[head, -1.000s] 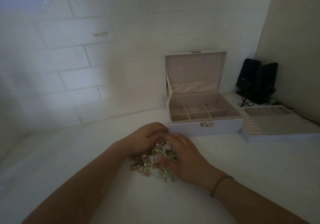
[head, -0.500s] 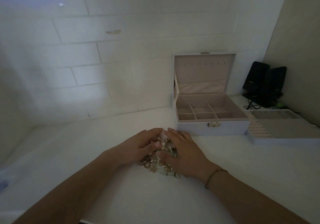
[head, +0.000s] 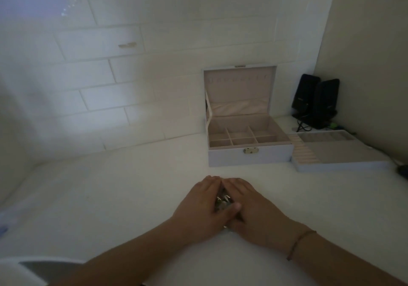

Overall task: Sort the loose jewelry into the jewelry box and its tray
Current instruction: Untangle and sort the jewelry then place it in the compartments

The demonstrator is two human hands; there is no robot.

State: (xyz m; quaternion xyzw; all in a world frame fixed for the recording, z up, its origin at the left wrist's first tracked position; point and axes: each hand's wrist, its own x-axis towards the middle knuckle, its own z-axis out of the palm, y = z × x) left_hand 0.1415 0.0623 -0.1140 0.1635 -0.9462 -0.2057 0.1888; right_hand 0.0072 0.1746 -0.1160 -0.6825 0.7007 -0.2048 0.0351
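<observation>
A small heap of gold and silver jewelry [head: 223, 200] lies on the white table, mostly hidden between my hands. My left hand [head: 198, 206] cups its left side with the thumb laid across the top. My right hand [head: 254, 210] cups the right side, and the fingertips of both hands meet at the far end. Beyond them stands the pale lilac jewelry box [head: 249, 156], lid up, showing several beige compartments with nothing in them. Its removable tray [head: 340, 167], with ring rolls on its left side, lies just right of the box.
Two black speakers [head: 315, 100] with cables stand in the back right corner against the wall. A white brick wall runs behind the table. A dark object [head: 403, 171] sits at the right edge. A pale rounded shape [head: 26, 270] shows at the bottom left.
My hands have closed in around the jewelry heap, covering most of it, and the heap is more tightly gathered. The view has shifted so the box appears further right.
</observation>
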